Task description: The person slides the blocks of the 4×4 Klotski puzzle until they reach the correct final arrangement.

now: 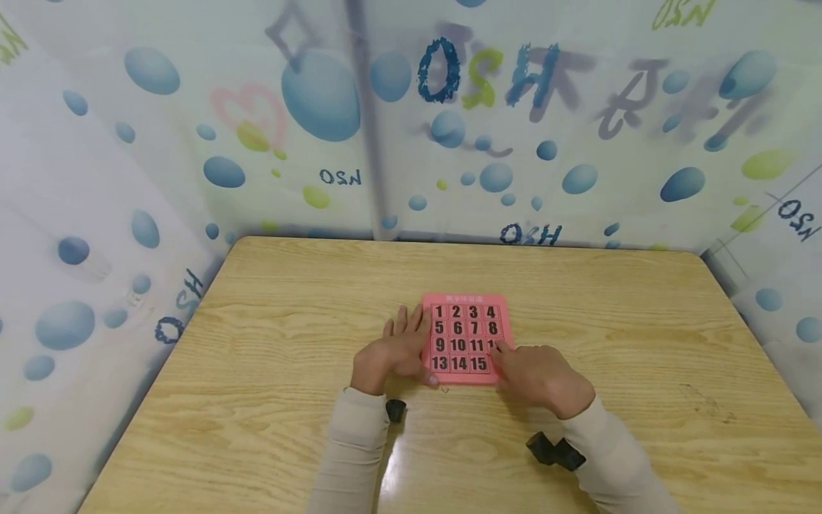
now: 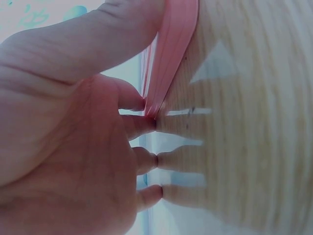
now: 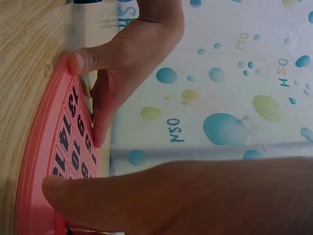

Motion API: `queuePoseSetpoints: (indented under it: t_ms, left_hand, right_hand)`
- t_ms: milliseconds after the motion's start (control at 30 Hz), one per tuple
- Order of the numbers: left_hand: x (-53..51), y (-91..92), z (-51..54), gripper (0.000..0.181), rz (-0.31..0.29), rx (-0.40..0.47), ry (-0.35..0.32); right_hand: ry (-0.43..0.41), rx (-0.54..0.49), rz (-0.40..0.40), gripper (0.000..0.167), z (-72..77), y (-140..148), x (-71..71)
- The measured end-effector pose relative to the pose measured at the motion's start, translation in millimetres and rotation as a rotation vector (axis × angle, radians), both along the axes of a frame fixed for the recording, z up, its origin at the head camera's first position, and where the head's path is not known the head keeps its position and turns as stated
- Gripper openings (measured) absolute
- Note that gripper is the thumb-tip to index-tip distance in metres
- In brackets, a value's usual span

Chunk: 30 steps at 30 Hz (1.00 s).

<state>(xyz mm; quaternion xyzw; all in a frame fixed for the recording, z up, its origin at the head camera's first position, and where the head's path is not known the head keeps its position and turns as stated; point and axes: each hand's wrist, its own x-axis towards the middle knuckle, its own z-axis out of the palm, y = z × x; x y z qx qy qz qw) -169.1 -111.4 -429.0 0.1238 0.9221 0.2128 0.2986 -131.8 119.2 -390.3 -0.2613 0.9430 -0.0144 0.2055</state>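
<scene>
A pink sliding number puzzle lies flat on the table, its black numbers in rows from 1 at the far left. Along its left side rests my left hand, fingers straight and spread, thumb at the near left corner. In the left wrist view, fingertips touch the tabletop, and some meet the frame's side. My right hand holds the puzzle's right side, covering part of the 12 tile and the lower right corner. The right wrist view shows that hand's thumb over the number face; its other fingers are mostly hidden.
The wooden table extends around the puzzle on every side. Behind it stands a wall covering printed with blue and green drops. Black wrist devices sit beneath both sleeves.
</scene>
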Motion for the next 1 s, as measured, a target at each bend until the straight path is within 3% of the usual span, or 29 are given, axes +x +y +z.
queuePoseSetpoints:
  t_ms: [467,733,900,1000]
  left_hand:
    - [-0.6,0.8,-0.4,0.127,-0.018,0.0,0.016]
    - [-1.5,4.8,0.9,0.127,-0.033,-0.012,0.018]
    - [6.0,4.1,-4.3,0.129,-0.019,-0.008,0.019]
    - [11.2,2.4,-6.5,0.131,-0.006,-0.004,0.035]
  right_hand:
    - [-0.012,-0.01,-0.012,0.046,-1.5,1,-1.0]
    - [-0.029,-0.004,-0.027,0.054,0.9,5,-0.1]
    - [-0.076,-0.026,-0.055,0.054,-3.0,6,2.8]
    - [-0.033,-0.033,-0.032,0.047,-1.9,10,4.9]
